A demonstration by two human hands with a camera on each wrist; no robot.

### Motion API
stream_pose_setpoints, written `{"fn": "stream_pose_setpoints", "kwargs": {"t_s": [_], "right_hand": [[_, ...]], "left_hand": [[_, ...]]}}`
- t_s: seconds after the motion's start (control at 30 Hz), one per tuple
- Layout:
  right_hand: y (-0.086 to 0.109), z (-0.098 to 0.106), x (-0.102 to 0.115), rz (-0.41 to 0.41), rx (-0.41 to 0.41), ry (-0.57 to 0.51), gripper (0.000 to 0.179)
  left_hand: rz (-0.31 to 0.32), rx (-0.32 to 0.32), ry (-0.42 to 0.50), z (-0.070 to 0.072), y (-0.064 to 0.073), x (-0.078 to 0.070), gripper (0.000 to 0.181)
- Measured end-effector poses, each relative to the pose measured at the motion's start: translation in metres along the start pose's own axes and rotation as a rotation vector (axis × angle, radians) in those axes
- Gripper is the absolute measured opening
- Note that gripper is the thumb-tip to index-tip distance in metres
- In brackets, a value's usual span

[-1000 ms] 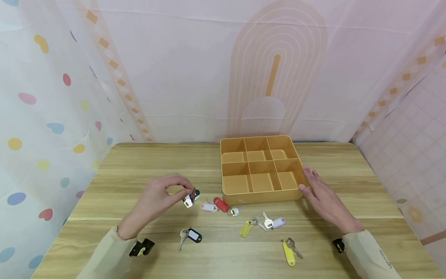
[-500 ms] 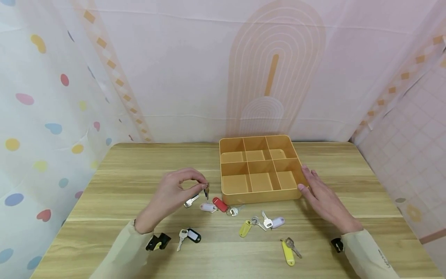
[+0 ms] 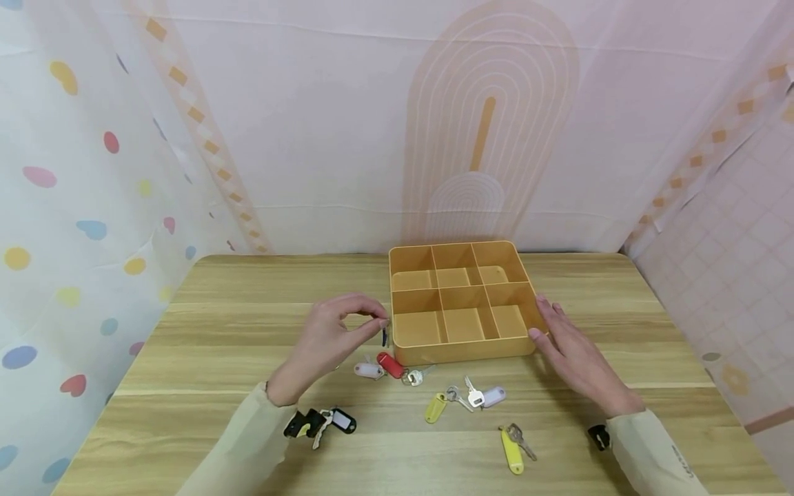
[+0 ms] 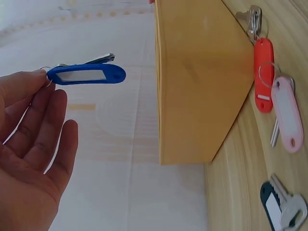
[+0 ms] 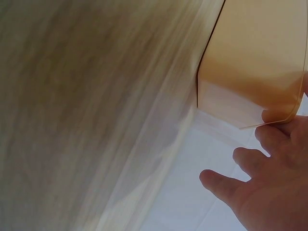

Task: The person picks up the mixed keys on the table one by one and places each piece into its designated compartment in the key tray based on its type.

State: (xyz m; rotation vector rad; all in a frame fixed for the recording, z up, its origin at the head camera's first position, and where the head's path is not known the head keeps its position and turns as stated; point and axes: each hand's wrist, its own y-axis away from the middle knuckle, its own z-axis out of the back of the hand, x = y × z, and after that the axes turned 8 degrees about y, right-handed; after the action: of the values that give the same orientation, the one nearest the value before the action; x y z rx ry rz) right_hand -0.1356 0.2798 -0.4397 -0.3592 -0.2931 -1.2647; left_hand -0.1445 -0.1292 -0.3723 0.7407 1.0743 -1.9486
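My left hand (image 3: 325, 341) is just left of the orange organizer box (image 3: 465, 353). Its thumb and fingertips pinch the ring of a key with a blue tag (image 4: 86, 74), which hangs beside the box's front left corner. In the left wrist view the blue tag's white label shows, with the key partly behind it. My right hand (image 3: 577, 362) rests against the box's right side, fingers extended, thumb at the front right corner. The box's six-part grid shows bare compartment floors. Near its front left corner lie keys with a red tag (image 3: 390, 365) and a pale pink tag (image 3: 369, 370).
Before the box lie keys with a lilac tag (image 3: 493, 397), a yellow tag (image 3: 436, 408), and another yellow tag (image 3: 511, 451). A black-tagged key (image 3: 344, 421) lies near the left sleeve. Another dark-tagged key (image 4: 274, 207) is mostly hidden by my left hand in the head view.
My left hand has lifted the blue-tagged key off the table area at left and carried it rightward to the box's left side. The right hand stays at the box.
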Motion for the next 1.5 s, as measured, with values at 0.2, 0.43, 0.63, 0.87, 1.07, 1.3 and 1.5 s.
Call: {"fn": "stream_pose_setpoints", "kwargs": {"t_s": [0.2,0.43,0.63,0.87,1.07,1.3,1.5], "right_hand": [[0.0,-0.001,0.002,-0.003,0.0,-0.006,0.067],[-0.001,-0.002,0.002,0.002,-0.006,-0.006,0.067],[-0.002,-0.003,0.001,0.004,-0.008,-0.001,0.067],[-0.002,-0.004,0.0,0.004,-0.01,0.0,0.067],[-0.002,-0.004,0.0,0.0,-0.007,0.004,0.067],[-0.004,-0.005,0.001,-0.001,-0.005,-0.001,0.068],[-0.005,-0.005,0.0,-0.003,-0.005,-0.002,0.068]], "left_hand": [[0.013,-0.014,0.028,-0.009,-0.006,0.003,0.011],[-0.015,-0.011,0.02,-0.021,-0.015,0.009,0.009],[0.004,0.034,0.015,-0.031,-0.025,0.017,0.005],[0.033,0.129,0.021,-0.037,-0.032,0.029,0.006],[0.007,0.168,-0.005,-0.039,-0.034,0.039,0.006],[-0.028,0.215,-0.045,-0.041,-0.035,0.046,0.007],[-0.082,0.247,-0.123,-0.046,-0.038,0.053,0.007]]}}
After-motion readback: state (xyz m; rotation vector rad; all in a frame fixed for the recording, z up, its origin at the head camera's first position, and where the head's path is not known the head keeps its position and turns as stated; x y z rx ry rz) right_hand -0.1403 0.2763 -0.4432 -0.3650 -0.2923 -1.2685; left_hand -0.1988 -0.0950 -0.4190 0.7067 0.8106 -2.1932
